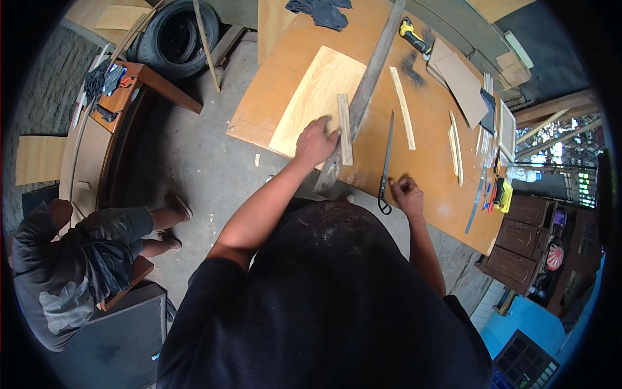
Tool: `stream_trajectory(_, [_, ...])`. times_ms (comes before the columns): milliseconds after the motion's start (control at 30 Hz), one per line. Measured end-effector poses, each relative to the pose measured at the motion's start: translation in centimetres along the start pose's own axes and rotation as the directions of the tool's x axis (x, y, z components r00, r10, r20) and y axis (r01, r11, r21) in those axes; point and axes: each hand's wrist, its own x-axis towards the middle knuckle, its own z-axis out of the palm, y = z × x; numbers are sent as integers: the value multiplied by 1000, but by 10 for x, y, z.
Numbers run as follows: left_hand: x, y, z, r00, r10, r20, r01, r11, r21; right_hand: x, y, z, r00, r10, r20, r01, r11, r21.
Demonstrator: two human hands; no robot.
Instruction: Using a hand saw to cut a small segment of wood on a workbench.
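Note:
My left hand (316, 141) lies on a light wooden board (327, 74), fingers apart, thumb beside a short wooden strip (345, 129). That strip sits by the board's right edge, along a long grey bar (376, 61) that crosses the table. My right hand (407, 194) is at the table's front edge, its fingers loosely bent and apart, nothing seen in them. Just left of it is a narrow-bladed handsaw (385, 181) with a black looped handle. Beyond the saw lies a long thin wooden strip (402, 107).
The brown table (259, 107) also bears a yellow-and-black power tool (414, 35), thin panels (461, 81), more strips (455, 148) and a yellow tool (502, 196) at right. A dark cloth (324, 11) lies at the far edge. Another person (84, 266) sits at left; tires (175, 39) stand behind.

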Motion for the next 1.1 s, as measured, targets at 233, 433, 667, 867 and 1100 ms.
stream_trajectory(233, [44, 48, 28, 984, -137, 112, 90, 933, 347, -13, -25, 26, 997, -81, 13, 81, 994, -67])
stream_trajectory(433, [48, 39, 0, 986, -168, 8, 168, 984, -55, -9, -22, 25, 999, 24, 26, -24, 1000, 16])
stream_trajectory(667, [32, 61, -95, 988, -76, -134, -41, 706, -707, 0, -9, 28, 1000, 11, 9, -11, 999, 47])
stream_trajectory(867, [11, 71, -139, 973, -15, -230, -186, 539, -822, 5, -11, 30, 1000, -21, 4, 20, 999, 41])
stream_trajectory(1100, [-2, 77, -141, 972, 30, -232, -212, 531, -821, 8, -7, 33, 1000, -3, 24, 2, 999, 42])
